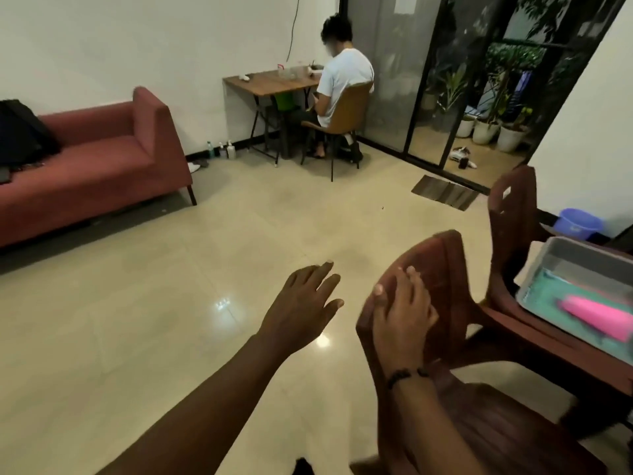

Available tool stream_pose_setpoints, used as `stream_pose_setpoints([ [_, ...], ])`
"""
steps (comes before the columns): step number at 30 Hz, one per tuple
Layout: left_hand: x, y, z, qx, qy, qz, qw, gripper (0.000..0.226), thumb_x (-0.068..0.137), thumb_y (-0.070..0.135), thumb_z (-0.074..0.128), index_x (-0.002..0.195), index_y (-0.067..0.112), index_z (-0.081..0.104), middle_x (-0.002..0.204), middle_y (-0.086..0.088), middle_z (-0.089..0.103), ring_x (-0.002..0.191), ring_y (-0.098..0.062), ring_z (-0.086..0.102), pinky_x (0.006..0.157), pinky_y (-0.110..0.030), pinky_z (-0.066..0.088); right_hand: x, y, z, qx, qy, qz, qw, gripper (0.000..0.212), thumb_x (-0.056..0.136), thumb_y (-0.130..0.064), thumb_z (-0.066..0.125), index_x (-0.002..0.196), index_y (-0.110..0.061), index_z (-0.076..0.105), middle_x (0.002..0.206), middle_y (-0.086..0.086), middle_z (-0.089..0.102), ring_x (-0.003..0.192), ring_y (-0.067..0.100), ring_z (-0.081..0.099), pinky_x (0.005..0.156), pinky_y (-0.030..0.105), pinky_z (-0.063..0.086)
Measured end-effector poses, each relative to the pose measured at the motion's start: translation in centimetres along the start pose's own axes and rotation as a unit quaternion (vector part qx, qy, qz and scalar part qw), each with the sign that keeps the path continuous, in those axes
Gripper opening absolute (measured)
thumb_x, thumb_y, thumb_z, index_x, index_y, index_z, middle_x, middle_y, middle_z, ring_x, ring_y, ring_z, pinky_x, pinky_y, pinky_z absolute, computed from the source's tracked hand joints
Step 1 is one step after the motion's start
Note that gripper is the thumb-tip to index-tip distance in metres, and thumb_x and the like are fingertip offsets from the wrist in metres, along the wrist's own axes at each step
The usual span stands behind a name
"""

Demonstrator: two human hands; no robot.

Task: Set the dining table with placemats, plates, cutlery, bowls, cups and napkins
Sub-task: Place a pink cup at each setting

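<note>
The left hand (303,308) is reaching forward on an outstretched bare arm, palm down, fingers spread and relaxed, holding nothing. Just to its right, the right hand (402,308) is gripping the top edge of a chair backrest (442,269), fingers curling over it; a dark beaded bracelet (407,375) is circling its wrist.

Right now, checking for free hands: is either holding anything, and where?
The right hand holds the brown chair by its backrest's top edge. The left hand holds nothing.

— What's the floor (171,320) like?
— Glossy cream tile, mirroring the lamps.
— The chair (445,286)?
— Smooth reddish-brown plastic, slight sheen.
— The tray (579,252)?
— Dull grey metal, with matt green cloth (548,289) in it.
— The sofa (102,159)?
— Matt red fabric; the far tabletop (267,84) is wood.
</note>
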State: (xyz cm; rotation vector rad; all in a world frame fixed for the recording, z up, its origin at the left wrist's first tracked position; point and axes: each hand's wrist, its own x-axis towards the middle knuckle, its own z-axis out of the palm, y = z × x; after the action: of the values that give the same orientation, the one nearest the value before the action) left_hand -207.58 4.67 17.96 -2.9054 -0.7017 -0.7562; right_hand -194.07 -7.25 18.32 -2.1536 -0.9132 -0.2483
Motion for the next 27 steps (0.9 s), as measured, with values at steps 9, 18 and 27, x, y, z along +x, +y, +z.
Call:
stream_pose_setpoints([
  [9,16.0,-12.0,6.4,0.031,-0.061,0.028,0.997,0.044,0.096,0.040,0.042,0.121,0.009,0.060,0.141,-0.015,0.053,0.118,-0.034,0.056,0.098,-0.043,0.046,15.1,-1.8,8.9,-0.077,0.013,0.053,0.996,0.057,0.100,-0.053,0.024,0.136,-0.015,0.047,0.146,0.010,0.042,0.132,0.028,0.041,0.102,0.049,0.037],
  [18,30.8,-14.2,18.4,-0.013,-0.055,0.186,0.981,0.039,0.095,0.038,0.056,0.121,0.008,0.061,0.140,-0.018,0.053,0.121,-0.035,0.054,0.116,-0.052,0.028,26.0,2.6,16.4,-0.193,0.043,0.093,0.976,0.054,0.098,-0.046,0.039,0.137,-0.010,0.045,0.148,0.015,0.037,0.135,0.031,0.036,0.101,0.049,0.027],
  [27,46.9,-12.7,25.8,-0.122,-0.065,0.301,0.944,0.044,0.097,0.041,0.041,0.119,0.009,0.062,0.139,-0.016,0.055,0.120,-0.036,0.055,0.112,-0.056,0.032,34.5,7.2,18.1,-0.302,0.099,0.254,0.914,0.062,0.095,-0.052,0.031,0.138,-0.010,0.045,0.151,0.017,0.035,0.134,0.036,0.037,0.097,0.051,0.033],
])
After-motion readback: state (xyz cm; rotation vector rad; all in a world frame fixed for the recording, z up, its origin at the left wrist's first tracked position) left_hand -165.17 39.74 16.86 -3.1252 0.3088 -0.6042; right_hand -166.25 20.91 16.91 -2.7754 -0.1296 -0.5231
